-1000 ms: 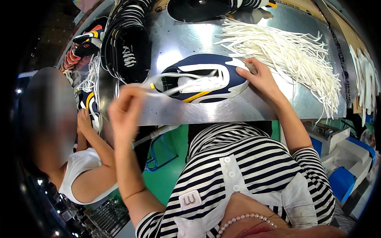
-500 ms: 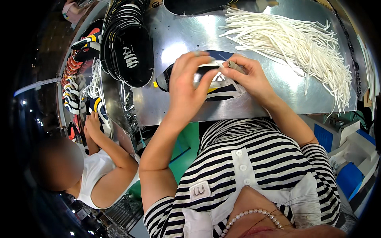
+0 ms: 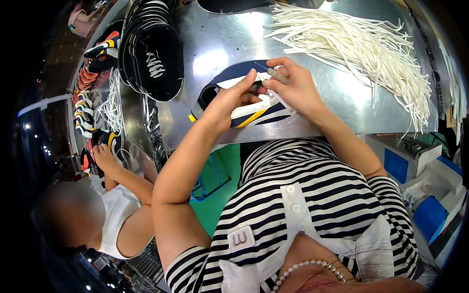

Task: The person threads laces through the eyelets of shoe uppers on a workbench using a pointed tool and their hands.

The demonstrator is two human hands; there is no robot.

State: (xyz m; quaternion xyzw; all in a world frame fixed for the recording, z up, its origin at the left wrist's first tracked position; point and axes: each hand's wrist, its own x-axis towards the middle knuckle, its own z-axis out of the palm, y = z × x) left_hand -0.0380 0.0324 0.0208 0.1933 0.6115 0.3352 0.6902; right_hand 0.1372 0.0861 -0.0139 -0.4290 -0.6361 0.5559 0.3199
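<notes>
A navy, white and yellow shoe upper [image 3: 251, 117] lies on its side on the metal table in front of me. My left hand [image 3: 229, 99] grips it at the lacing opening, thumb on the near-top edge and fingers curled inside, partly hidden. In my right hand [image 3: 297, 89] is a small hook-like tool with a beige wrapped handle [image 3: 278, 75], pinched between thumb and fingers. Its thin metal shaft points up and left, above the upper's far edge. Some of the right fingers touch or hover at the white eyelet area; contact there cannot be made out.
Loose white shoelaces [image 3: 351, 56] are heaped at the table's right. A tall stack of black shoe parts [image 3: 165, 75] stands at the left. Beyond it a co-worker's hand [image 3: 105, 157] touches another shoe upper among rows of them. Another dark piece [image 3: 234, 4] lies at the far edge.
My left hand has come down from above the shoe upper and now grips its opening. My right hand, still with the tool, has shifted slightly left.
</notes>
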